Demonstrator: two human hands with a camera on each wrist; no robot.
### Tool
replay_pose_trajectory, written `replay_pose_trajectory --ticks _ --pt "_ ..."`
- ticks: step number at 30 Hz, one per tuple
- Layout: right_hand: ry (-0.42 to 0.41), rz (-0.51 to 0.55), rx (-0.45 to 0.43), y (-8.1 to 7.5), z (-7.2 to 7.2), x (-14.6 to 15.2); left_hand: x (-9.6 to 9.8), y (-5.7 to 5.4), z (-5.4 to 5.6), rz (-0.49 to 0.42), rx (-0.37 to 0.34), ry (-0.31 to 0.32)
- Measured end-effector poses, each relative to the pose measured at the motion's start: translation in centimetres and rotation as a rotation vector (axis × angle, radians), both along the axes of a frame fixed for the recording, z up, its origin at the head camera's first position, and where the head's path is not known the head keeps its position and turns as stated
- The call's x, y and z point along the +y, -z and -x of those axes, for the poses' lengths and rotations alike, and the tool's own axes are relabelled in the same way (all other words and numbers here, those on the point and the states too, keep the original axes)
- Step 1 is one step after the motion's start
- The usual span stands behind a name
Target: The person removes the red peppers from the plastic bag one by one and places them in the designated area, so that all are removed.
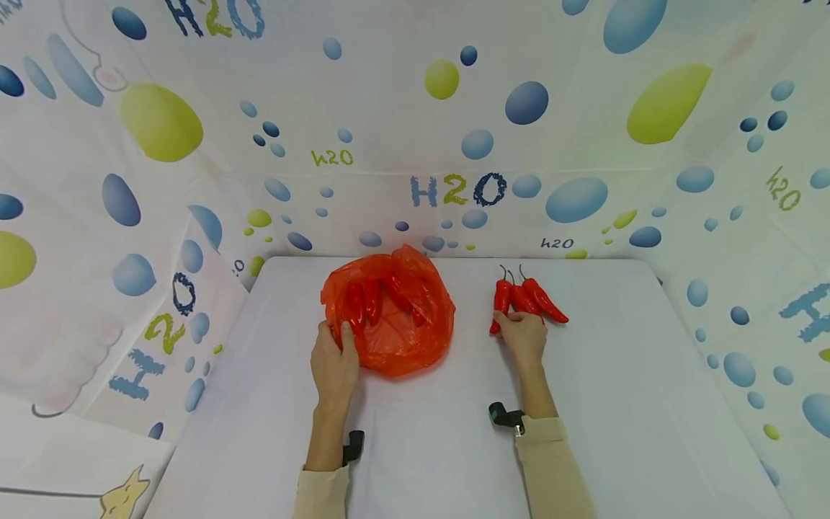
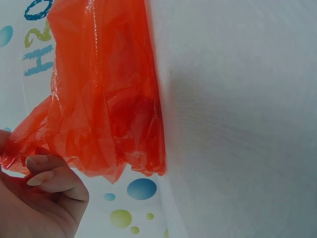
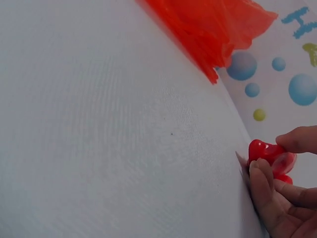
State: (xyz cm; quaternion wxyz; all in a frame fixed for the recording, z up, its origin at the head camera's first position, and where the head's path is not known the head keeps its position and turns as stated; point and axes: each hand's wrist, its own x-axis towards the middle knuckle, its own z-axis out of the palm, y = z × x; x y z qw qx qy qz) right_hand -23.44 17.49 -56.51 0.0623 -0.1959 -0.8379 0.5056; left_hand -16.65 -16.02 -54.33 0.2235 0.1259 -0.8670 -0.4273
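Observation:
A red plastic bag [image 1: 405, 357] stands on the table with its mouth open, several red chili peppers [image 1: 372, 301] lying inside. My left hand [image 1: 335, 364] pinches the bag's near left rim between thumb and fingers; the left wrist view shows the gathered film [image 2: 29, 131] at the fingertips. To the right of the bag, three red chili peppers lie side by side, stems pointing away. My right hand [image 1: 524, 337] pinches the lower end of the leftmost chili pepper [image 1: 501, 294]. In the right wrist view, thumb and fingers close around its shiny tip [image 3: 265, 148]. The middle pepper [image 1: 522, 300] and right pepper [image 1: 546, 300] lie beside it.
The white table [image 1: 428, 447] ends at a back edge just behind the bag. A patterned curtain [image 1: 389, 108] with bubbles and lettering hangs behind and along both sides. Small dark cameras [image 1: 353, 445] sit at both wrists.

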Motion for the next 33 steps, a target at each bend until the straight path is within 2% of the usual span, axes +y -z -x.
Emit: replay_pose_trajectory --ticks 5,12,17,24,29,33 --pt "0.041 0.053 0.015 0.1 0.0 0.3 0.0 0.0 0.0 -0.003 -0.003 0.003" --pt "0.031 0.077 0.005 -0.1 -0.1 0.7 0.0 0.1 0.1 -0.001 0.002 -0.001" --pt "0.047 -0.029 -0.02 -0.7 -0.3 0.9 0.0 0.1 0.1 -0.004 0.005 -0.001" --pt "0.044 -0.101 -0.045 -1.9 -0.9 1.2 0.0 0.2 0.1 -0.006 -0.005 -0.002" --pt "0.077 -0.231 -0.03 -3.3 -1.4 1.8 0.0 0.2 0.1 -0.011 -0.008 -0.001" --pt "0.099 -0.242 -0.022 -4.1 -1.6 2.2 0.0 0.1 0.1 -0.012 -0.006 -0.001"
